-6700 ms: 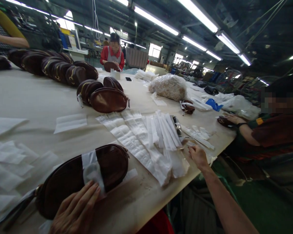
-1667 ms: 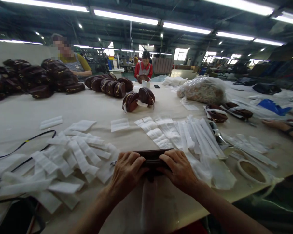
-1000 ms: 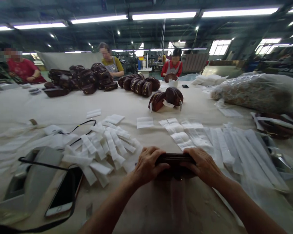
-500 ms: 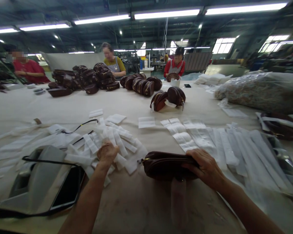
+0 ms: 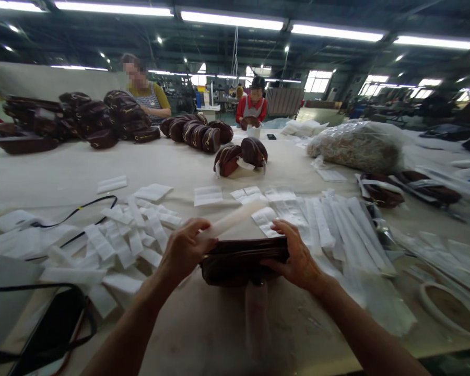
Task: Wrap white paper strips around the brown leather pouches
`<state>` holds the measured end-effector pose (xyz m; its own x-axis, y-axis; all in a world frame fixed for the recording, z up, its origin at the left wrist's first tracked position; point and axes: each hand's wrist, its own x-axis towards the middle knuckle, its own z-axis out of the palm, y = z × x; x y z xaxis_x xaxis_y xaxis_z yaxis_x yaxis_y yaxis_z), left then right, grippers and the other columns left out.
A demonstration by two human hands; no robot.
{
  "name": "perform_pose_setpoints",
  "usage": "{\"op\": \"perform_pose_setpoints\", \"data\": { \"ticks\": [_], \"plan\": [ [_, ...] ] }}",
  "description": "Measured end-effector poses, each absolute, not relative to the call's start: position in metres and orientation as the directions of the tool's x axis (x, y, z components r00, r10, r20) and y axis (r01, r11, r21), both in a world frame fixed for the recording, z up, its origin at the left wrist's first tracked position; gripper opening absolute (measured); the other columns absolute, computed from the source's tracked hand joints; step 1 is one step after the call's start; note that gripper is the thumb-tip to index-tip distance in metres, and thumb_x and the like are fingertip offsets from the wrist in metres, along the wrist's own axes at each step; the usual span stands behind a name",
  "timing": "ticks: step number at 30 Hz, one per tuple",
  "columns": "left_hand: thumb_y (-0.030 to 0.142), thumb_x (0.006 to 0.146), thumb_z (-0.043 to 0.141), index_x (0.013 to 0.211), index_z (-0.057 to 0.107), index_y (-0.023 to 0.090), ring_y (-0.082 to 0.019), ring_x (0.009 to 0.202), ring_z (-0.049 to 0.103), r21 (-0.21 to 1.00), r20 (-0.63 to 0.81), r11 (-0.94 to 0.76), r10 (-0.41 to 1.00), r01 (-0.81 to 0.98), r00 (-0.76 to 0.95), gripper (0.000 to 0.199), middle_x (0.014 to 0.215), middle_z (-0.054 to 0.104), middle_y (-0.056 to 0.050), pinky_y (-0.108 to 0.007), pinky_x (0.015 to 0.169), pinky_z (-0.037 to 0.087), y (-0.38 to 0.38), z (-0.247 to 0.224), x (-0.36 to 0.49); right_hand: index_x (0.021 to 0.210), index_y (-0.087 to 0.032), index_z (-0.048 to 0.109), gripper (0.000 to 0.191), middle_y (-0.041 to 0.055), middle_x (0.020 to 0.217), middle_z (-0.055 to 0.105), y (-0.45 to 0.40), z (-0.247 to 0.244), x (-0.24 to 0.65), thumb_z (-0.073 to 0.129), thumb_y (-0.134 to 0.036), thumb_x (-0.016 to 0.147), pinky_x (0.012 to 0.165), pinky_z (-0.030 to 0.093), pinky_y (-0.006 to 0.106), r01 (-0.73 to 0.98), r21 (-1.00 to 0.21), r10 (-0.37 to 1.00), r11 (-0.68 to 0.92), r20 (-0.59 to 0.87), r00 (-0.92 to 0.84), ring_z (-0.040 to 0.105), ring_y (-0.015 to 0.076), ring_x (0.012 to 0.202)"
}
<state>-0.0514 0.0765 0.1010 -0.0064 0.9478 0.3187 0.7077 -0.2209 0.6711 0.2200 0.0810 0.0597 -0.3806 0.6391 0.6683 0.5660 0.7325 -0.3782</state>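
Observation:
A dark brown zippered pouch (image 5: 235, 266) stands on the table in front of me. My right hand (image 5: 297, 256) grips its right end, thumb on the near side and fingers over the top. Pinched in my left hand (image 5: 190, 243), at the pouch's left end, is a white foam strip (image 5: 237, 216) that slants up to the right behind the pouch. A translucent wrapped tab (image 5: 257, 313) hangs from the pouch's near side onto the table. To the left lies a loose heap of white strips (image 5: 117, 235).
Brown pouches (image 5: 201, 136) stand in a row and a pile across the table, with two people beyond. More white strips (image 5: 348, 235) lie at right, near a bulging plastic bag (image 5: 356, 146). A black-screened tablet (image 5: 49, 329) and a round ring (image 5: 450, 310) flank me.
My left hand has come from the strip heap to the pouch's left end, now with a white strip in it. My right hand keeps hold of the pouch. The view has turned right.

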Motion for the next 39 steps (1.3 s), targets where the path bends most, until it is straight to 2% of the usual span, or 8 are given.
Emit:
{"op": "perform_pose_setpoints", "data": {
  "ticks": [4,8,12,18,22,29,33,39],
  "plan": [
    [0.025,0.077,0.057,0.096,0.069,0.023,-0.014,0.074,0.064,0.613,0.365,-0.439,0.895,0.657,0.258,0.022,0.085,0.067,0.001,-0.023,0.066,0.049,0.072,0.107,-0.024,0.146,-0.018,0.013,0.092,0.0224,0.146,0.021,0.078,0.058,0.225,0.065,-0.053,0.079,0.097,0.044,0.057,0.545,-0.407,0.616,0.733,0.737,-0.278,0.025,0.0369,0.136],
    [0.022,0.082,0.053,0.097,0.07,0.025,-0.015,0.078,0.065,0.468,0.464,-0.53,0.828,0.707,0.314,0.022,0.088,0.067,0.0,-0.023,0.066,0.05,0.07,0.105,-0.019,0.132,-0.02,0.042,0.043,0.0168,0.137,0.038,0.075,0.064,0.225,0.051,-0.033,0.092,0.1,0.044,0.05,0.531,-0.399,0.596,0.748,0.755,-0.272,0.038,0.029,0.131],
    [0.019,0.084,0.051,0.099,0.07,0.025,-0.013,0.08,0.064,0.428,0.48,-0.599,0.785,0.676,0.392,0.024,0.088,0.065,0.0,-0.022,0.071,0.05,0.073,0.101,-0.021,0.096,-0.021,0.06,0.009,0.0058,0.095,0.062,0.076,0.07,0.223,0.052,-0.024,0.092,0.082,0.054,0.032,0.479,-0.515,0.662,0.711,0.721,-0.206,0.062,0.0171,0.092],
    [0.015,0.088,0.046,0.108,0.066,0.026,-0.017,0.083,0.058,0.19,0.557,-0.704,0.651,0.684,0.515,0.031,0.093,0.066,-0.004,-0.029,0.072,0.05,0.068,0.101,-0.023,0.091,-0.021,0.058,0.009,0.0046,0.09,0.065,0.079,0.077,0.233,0.054,-0.028,0.092,0.078,0.055,0.029,0.475,-0.539,0.696,0.695,0.669,-0.26,0.065,0.017,0.089],
    [0.01,0.089,0.04,0.112,0.062,0.016,-0.02,0.09,0.058,0.049,0.578,-0.732,0.575,0.679,0.579,0.032,0.101,0.067,-0.007,-0.034,0.076,0.049,0.057,0.108,-0.015,0.093,-0.021,0.056,0.004,0.0044,0.091,0.064,0.077,0.078,0.239,0.052,-0.022,0.092,0.084,0.055,0.03,0.468,-0.535,0.693,0.704,0.663,-0.284,0.064,0.0167,0.094],
    [0.024,0.091,0.048,0.106,0.059,0.003,-0.029,0.097,0.058,-0.108,0.663,-0.65,0.517,0.752,0.541,0.028,0.107,0.065,-0.018,-0.041,0.084,0.046,0.045,0.09,0.01,0.089,-0.021,0.056,0.005,0.0041,0.094,0.062,0.077,0.07,0.24,0.053,-0.018,0.091,0.093,0.052,0.033,0.395,-0.582,0.697,0.711,0.656,-0.289,0.062,0.0148,0.093],
    [0.019,0.091,0.05,0.107,0.058,0.006,-0.03,0.1,0.058,-0.132,0.676,-0.61,0.521,0.781,0.521,0.023,0.114,0.064,-0.018,-0.041,0.084,0.043,0.045,0.075,0.013,0.091,-0.021,0.06,0.009,0.0058,0.098,0.063,0.078,0.076,0.249,0.051,-0.018,0.092,0.084,0.053,0.029,0.468,-0.496,0.673,0.731,0.638,-0.375,0.062,0.015,0.094],
    [0.019,0.092,0.048,0.109,0.058,0.007,-0.029,0.098,0.057,-0.133,0.692,-0.6,0.513,0.789,0.508,0.023,0.109,0.066,-0.015,-0.04,0.083,0.04,0.047,0.07,0.009,0.116,-0.016,0.057,0.031,0.0127,0.12,0.059,0.072,0.098,0.242,0.048,-0.037,0.095,0.107,0.032,0.05,0.634,-0.134,0.569,0.762,0.605,-0.556,0.052,0.0244,0.116]
  ]
}}
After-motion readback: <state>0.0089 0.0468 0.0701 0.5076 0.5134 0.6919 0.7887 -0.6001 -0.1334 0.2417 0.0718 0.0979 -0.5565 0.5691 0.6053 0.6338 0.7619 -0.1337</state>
